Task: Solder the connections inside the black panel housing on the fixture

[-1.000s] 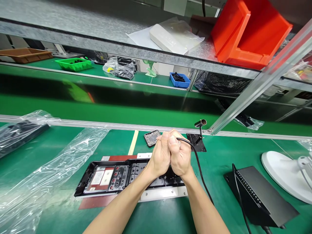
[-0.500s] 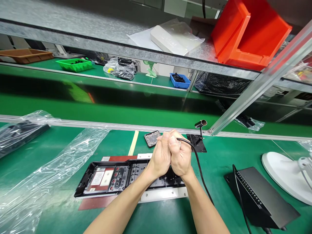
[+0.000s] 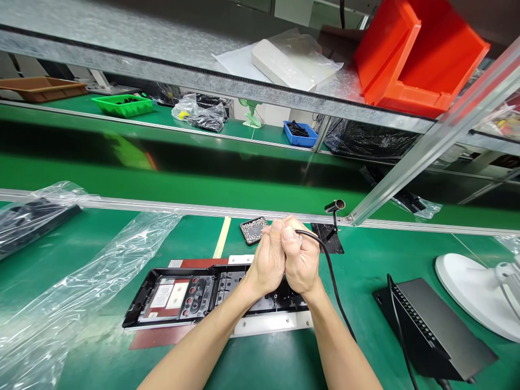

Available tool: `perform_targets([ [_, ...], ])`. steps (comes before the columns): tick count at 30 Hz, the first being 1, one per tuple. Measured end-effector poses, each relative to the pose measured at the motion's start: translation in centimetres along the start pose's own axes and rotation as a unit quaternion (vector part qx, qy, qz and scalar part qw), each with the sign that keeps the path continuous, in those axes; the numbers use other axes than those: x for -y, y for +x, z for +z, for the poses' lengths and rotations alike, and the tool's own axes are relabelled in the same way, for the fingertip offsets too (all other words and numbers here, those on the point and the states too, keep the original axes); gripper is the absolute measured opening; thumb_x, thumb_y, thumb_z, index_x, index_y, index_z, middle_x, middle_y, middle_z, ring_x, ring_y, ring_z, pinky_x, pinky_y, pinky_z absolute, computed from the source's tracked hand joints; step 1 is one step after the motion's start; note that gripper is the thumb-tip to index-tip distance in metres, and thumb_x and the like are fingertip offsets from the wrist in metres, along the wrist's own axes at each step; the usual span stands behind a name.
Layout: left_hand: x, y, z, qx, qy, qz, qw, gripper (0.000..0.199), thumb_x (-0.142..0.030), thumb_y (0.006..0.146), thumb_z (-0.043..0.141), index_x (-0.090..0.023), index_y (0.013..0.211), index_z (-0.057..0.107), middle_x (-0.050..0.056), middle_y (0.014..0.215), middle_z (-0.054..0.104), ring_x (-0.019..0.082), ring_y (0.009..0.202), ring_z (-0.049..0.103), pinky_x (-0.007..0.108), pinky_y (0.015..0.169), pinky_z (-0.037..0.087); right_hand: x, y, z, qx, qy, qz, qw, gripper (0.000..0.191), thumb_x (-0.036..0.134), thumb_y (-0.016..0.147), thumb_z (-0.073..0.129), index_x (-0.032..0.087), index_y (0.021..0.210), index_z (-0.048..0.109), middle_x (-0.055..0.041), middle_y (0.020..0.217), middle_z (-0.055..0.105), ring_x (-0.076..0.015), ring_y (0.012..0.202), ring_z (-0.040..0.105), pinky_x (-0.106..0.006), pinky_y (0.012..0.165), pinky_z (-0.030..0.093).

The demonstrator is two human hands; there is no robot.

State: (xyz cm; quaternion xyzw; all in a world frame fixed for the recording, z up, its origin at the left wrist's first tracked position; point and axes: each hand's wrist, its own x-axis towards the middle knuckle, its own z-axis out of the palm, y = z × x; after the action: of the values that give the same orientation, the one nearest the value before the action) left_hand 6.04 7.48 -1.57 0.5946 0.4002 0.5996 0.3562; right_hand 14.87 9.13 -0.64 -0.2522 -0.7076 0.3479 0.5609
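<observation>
Right grip [image 3: 301, 254] holds black cable [image 3: 333, 281] over green workbench [image 3: 361, 271]; metal shelf [image 3: 122, 32] above.

Setting, as I read it over the head camera: a workshop, of the assembly-bench kind. Grounds noted: green worktop [image 3: 361, 257] edged by a metal rail [image 3: 122, 204]; grey metal shelf [image 3: 122, 38] overhead, bearing a red parts bin [image 3: 385, 62]. On the bench I log an open black housing [image 3: 199, 295], a small tray [image 3: 244, 235] of tiny shiny pieces and clear plastic film [image 3: 101, 271]. Beyond, a second green bench [image 3: 235, 128] with a brown tray [image 3: 52, 95], plus green [image 3: 125, 111] and blue trays [image 3: 301, 142] containing black parts.
</observation>
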Motion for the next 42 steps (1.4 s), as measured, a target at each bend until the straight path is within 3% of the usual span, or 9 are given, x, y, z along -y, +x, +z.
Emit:
perform_targets([
  [4, 0.20, 0.01, -0.01, 0.000, -0.005, 0.000, 1.000, 0.060, -0.051, 0.107, 0.013, -0.016, 0.083, 0.055, 0.005, 0.082, 0.060, 0.013, 0.080, 0.056, 0.027, 0.080, 0.047, 0.10, 0.04, -0.02, 0.002, -0.011, -0.002, 1.000, 0.029, 0.029, 0.102, 0.046, 0.015, 0.079, 0.056, -0.0043, 0.082, 0.055, -0.0128, 0.078, 0.052, -0.029, 0.073, 0.042],
  [18, 0.00, 0.14, 0.02, 0.006, -0.038, 0.019, 0.999, 0.053, -0.045, 0.109, 0.016, -0.016, 0.081, 0.050, 0.003, 0.078, 0.055, 0.011, 0.076, 0.053, 0.025, 0.078, 0.045, -0.12, 0.00, 0.04, -0.004, -0.002, -0.003, 1.000, 0.032, 0.027, 0.100, 0.048, 0.016, 0.071, 0.043, -0.0031, 0.076, 0.046, -0.0118, 0.073, 0.045, -0.029, 0.069, 0.037],
  [42, -0.07, 0.11, -0.08, 0.010, -0.036, -0.007, 0.999, 0.059, -0.052, 0.107, 0.016, -0.016, 0.081, 0.054, 0.004, 0.081, 0.058, 0.012, 0.080, 0.057, 0.026, 0.080, 0.046, -0.09, 0.00, 0.01, -0.004, -0.009, 0.004, 1.000, 0.029, 0.029, 0.100, 0.048, 0.016, 0.074, 0.048, -0.0037, 0.078, 0.051, -0.0123, 0.075, 0.048, -0.029, 0.070, 0.038],
])
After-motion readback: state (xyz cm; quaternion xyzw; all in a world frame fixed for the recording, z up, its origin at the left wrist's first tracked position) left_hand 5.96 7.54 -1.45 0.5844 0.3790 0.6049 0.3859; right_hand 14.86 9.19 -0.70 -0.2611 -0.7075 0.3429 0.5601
